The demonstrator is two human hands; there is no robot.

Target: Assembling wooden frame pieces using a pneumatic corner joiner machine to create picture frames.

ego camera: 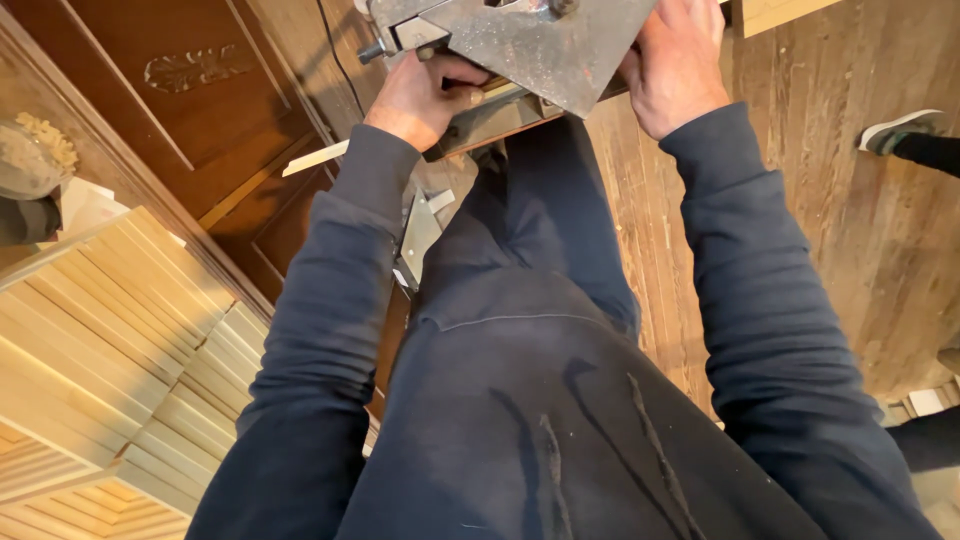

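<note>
Fingers of my left hand (425, 95) are curled shut around the underside edge of the grey metal machine plate (535, 45) at the top of the view, above my legs and the plank floor (880, 230), with stacked pale wooden slats (110, 330) well off to my left. My right hand (675, 65) lies flat over the plate's far edge, its fingertips out of frame, so I cannot tell whether they are clamped. To do this well, I judge I should keep both grips even, so the plate stays level.

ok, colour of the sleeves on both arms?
Dark navy blue long sleeves, plain, no pattern; head view.
</note>
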